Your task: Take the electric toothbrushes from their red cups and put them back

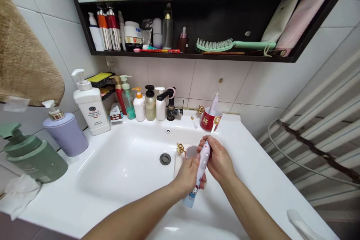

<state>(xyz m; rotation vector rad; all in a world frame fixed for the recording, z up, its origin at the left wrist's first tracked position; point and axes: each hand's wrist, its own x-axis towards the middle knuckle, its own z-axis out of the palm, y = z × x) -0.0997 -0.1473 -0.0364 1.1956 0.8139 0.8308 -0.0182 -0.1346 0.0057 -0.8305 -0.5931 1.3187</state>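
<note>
Left hand [186,175] grips the toothbrush [204,154] lower down, right hand [221,158] holds it higher up

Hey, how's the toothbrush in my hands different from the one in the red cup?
Your left hand and right hand grip the held toothbrush; the other toothbrush stands in the red cup. The held toothbrush shows a cartoon print; the other toothbrush's visible part looks plain lilac. Both look pale.

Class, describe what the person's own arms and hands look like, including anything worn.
The left hand and right hand are ungloved, with no rings that show. The left forearm and right forearm are bare to the picture's edge: no sleeve, watch, bracelet or clear marking.
</note>
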